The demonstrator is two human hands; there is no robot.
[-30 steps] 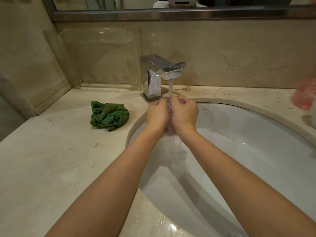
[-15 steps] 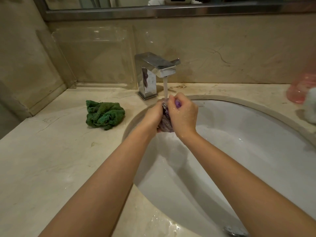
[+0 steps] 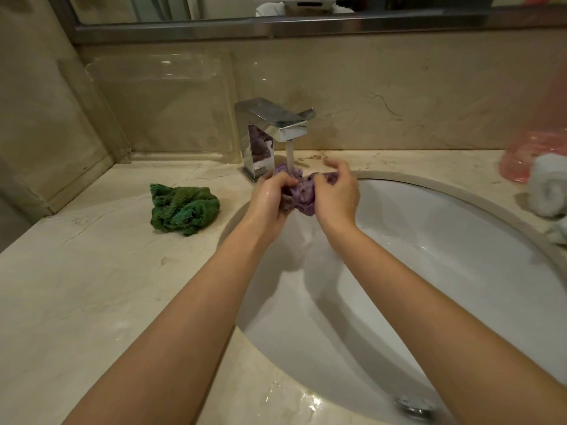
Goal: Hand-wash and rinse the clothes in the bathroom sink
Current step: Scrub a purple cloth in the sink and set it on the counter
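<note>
- Water runs from the square chrome faucet [image 3: 276, 130] onto a crumpled purple cloth [image 3: 299, 191], over the white oval sink [image 3: 445, 240] at its back rim.
- Left hand [image 3: 270, 200] and right hand [image 3: 336, 194] each grasp it; since half a second ago, they have spread apart, exposing more cloth.
- Crumpled green cloth [image 3: 184, 208] lies on the tabletop [image 3: 92, 286] beside the sink's left rim.

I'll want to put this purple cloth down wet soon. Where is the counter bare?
Bare marble lies in front of the green cloth, left of the sink. Behind it, up to the faucet, also bare. The right corner is crowded by a white towel and pink container.
</note>
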